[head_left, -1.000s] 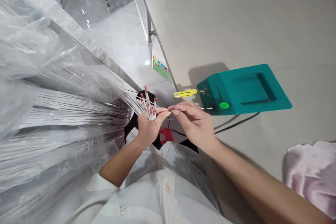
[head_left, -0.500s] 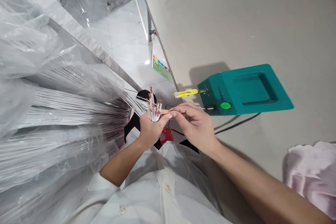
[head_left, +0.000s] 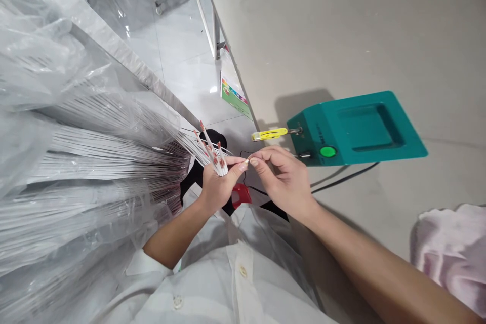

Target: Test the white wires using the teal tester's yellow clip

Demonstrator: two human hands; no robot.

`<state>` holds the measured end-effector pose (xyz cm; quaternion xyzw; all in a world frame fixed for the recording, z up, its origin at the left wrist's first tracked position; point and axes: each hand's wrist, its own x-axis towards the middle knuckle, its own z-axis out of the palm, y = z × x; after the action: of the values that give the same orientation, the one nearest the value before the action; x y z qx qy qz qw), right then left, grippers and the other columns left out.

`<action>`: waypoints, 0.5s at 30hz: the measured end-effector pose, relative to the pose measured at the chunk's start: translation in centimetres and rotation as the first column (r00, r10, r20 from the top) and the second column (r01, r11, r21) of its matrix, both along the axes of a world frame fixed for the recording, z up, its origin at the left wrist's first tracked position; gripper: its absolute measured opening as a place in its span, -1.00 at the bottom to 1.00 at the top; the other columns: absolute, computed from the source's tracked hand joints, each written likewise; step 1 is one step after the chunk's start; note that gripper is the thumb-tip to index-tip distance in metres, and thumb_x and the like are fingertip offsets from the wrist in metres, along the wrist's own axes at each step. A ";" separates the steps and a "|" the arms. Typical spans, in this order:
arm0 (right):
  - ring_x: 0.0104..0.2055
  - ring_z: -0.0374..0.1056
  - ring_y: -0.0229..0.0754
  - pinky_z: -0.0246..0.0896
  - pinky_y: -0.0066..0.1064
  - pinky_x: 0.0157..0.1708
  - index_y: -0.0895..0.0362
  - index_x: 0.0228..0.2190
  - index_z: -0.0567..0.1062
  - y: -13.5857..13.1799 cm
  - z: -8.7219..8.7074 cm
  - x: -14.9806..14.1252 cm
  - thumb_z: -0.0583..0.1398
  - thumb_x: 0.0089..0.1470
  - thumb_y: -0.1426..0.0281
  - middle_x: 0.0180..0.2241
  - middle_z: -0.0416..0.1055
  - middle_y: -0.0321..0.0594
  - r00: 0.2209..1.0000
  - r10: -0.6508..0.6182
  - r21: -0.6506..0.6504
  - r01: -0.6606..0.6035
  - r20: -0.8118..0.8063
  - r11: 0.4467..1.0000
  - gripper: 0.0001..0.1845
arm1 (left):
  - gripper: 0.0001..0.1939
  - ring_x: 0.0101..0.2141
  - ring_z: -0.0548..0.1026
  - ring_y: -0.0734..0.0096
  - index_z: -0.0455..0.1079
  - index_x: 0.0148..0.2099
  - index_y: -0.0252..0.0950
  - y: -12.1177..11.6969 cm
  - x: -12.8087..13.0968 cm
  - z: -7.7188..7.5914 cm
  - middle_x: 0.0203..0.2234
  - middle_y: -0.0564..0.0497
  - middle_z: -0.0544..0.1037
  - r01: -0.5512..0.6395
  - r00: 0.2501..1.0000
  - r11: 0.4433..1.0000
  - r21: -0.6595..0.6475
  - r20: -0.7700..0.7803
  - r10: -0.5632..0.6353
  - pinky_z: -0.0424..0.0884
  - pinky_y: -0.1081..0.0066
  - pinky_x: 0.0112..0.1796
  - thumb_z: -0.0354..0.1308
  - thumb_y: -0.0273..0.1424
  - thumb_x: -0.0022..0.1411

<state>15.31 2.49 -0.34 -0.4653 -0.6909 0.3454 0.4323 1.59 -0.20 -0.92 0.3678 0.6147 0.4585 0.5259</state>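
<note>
My left hand point(head_left: 216, 190) is closed around a bundle of white wires point(head_left: 208, 152), whose reddish-copper ends stick up above the fist. Its thumb and forefinger pinch the pale tip of one wire point(head_left: 247, 161) apart from the bundle. My right hand point(head_left: 286, 185) meets it there, thumb and forefinger pressed together at that tip. Beyond the right hand sits a teal box point(head_left: 341, 129) with a lit green button point(head_left: 328, 151) and a recessed tray. A yellow clip point(head_left: 270, 134) juts from its left face; a second metal plug point(head_left: 304, 155) is partly hidden by my right hand.
The grey table point(head_left: 322, 25) fills the right side. Many long white wires point(head_left: 102, 152) lie under clear plastic point(head_left: 41, 76) at the left. A pink cloth point(head_left: 451, 248) is at lower right, and a black cable point(head_left: 345, 177) runs behind my right wrist.
The bundle in my left hand has tilted to the left, its ends fanning that way. A pale wire tip now shows between my fingertips. My right hand has barely moved.
</note>
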 end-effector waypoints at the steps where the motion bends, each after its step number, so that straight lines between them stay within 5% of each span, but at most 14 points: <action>1: -0.41 0.31 -0.26 0.23 -0.38 -0.36 0.08 -0.46 0.43 0.0 -0.1 0.0 0.16 0.07 0.44 -0.47 0.41 -0.28 1.000 0.006 -0.015 -0.006 -0.011 1.000 -0.91 | -0.75 -0.56 0.40 0.48 0.52 -0.34 -0.32 0.0 0.0 -0.1 -0.69 0.08 0.43 -0.008 1.000 1.000 0.000 -0.002 0.008 0.33 0.44 -0.45 0.23 -0.23 0.02; 11: -0.39 0.33 -0.26 0.28 -0.38 -0.37 0.06 -0.44 0.47 0.2 -0.1 -0.3 0.20 0.04 0.43 -0.45 0.41 -0.29 0.941 0.047 -0.184 -0.114 -0.336 0.976 -0.95 | -0.71 -0.68 0.25 0.59 0.51 -0.37 -0.33 -0.1 0.0 -0.7 -0.74 0.12 0.36 -0.023 0.995 0.999 0.022 0.102 0.021 0.19 0.48 -0.60 0.27 -0.19 -0.04; 15: -0.41 0.32 -0.26 0.27 -0.37 -0.39 0.07 -0.47 0.46 0.2 0.0 -0.4 0.20 0.02 0.41 -0.47 0.40 -0.28 0.949 0.012 -0.185 -0.074 -0.316 0.980 -0.95 | -0.71 -0.71 0.17 0.64 0.49 -0.36 -0.34 0.0 -0.1 -0.7 -0.78 0.17 0.28 0.031 0.980 0.999 0.025 0.197 -0.035 0.10 0.52 -0.65 0.26 -0.20 -0.02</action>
<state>14.91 2.66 -0.38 -0.4294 -0.5862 0.4903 0.4813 1.53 -0.23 -1.60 0.3365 0.5484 0.4904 0.5877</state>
